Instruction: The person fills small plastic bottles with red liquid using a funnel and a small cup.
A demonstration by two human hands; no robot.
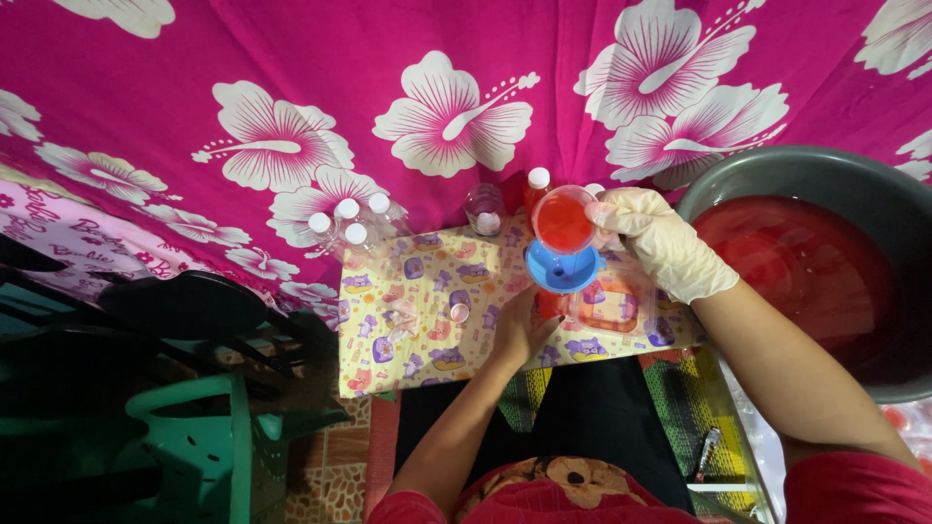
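My right hand [665, 243], in a pale glove, grips a clear plastic cup [565, 220] of red liquid, tilted over a blue funnel [559, 271]. The funnel sits in the mouth of a small bottle [549, 304] that my bare left hand [521, 328] holds from below on a yellow patterned cloth [417, 330]. The bottle is mostly hidden by the funnel and my fingers.
A large grey basin [777, 170] of red liquid stands at the right. Several clear bottles with white caps [348, 225] and an uncapped one [484, 209] stand at the cloth's far edge, a filled red bottle [536, 186] beside them. A clear square container [614, 306] lies nearby. Green plastic furniture [209, 427] is at lower left.
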